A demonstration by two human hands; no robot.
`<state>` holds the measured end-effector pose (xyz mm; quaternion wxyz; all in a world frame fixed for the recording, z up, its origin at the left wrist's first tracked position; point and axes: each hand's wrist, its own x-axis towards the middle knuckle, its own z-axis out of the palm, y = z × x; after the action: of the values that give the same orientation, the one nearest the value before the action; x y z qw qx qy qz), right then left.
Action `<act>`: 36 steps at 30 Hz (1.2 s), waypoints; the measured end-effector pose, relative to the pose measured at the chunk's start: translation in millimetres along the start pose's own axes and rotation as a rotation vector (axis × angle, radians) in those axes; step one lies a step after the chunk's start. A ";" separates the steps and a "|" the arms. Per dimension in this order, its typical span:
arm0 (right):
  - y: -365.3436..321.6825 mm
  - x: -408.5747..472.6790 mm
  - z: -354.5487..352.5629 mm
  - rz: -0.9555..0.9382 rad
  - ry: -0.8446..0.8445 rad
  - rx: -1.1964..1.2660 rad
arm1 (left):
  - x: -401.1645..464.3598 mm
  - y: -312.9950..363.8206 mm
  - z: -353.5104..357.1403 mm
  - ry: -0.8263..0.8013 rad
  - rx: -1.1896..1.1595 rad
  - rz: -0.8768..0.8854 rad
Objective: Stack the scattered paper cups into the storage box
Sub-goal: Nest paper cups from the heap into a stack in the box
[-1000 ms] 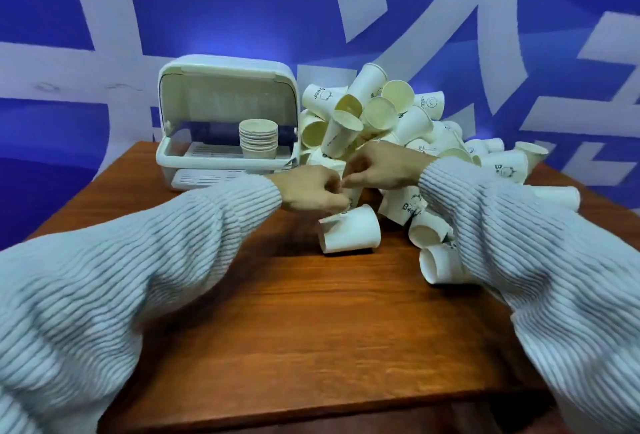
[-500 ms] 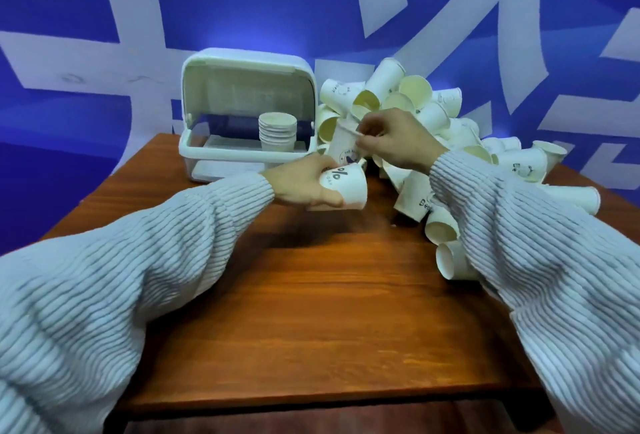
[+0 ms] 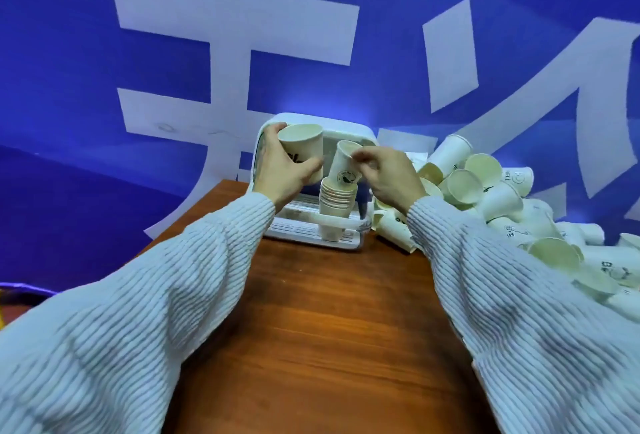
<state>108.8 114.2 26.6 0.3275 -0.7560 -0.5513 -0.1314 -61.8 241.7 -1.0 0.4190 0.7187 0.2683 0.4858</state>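
A person at a wooden counter (image 3: 332, 312) appears to be mid-stacking; the right hand (image 3: 388, 174) pinches the rim of a paper cup (image 3: 344, 167), its base entering the nested stack (image 3: 336, 203) standing inside the open white storage box (image 3: 311, 231); the left hand (image 3: 282, 165) grips a second cup (image 3: 304, 148) just left of the stack, above the box; next, the first cup likely needs pressing straight down, then the second; a loose cup pile (image 3: 502, 201) lies right of the box.

The brown wooden table (image 3: 311, 329) lies bare along its near edge; the heap of loose white paper cups (image 3: 491, 198) crowds its right edge (touching the white plastic storage box (image 3: 346, 239)).
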 end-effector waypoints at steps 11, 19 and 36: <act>-1.2 -12.3 20.6 -0.018 -0.283 -0.170 | 17.6 1.9 23.9 -0.006 0.105 0.027; 18.3 -28.6 -9.1 0.017 0.029 -0.102 | 19.7 1.6 56.7 -0.262 0.488 0.156; 86.7 -89.6 -101.9 0.365 0.192 -0.184 | -50.3 15.2 137.6 -0.439 0.660 0.554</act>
<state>173.1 -33.4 22.7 0.3265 -0.8540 -0.3571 -0.1912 45.5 147.1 -36.1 0.0702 0.9432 0.1119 0.3049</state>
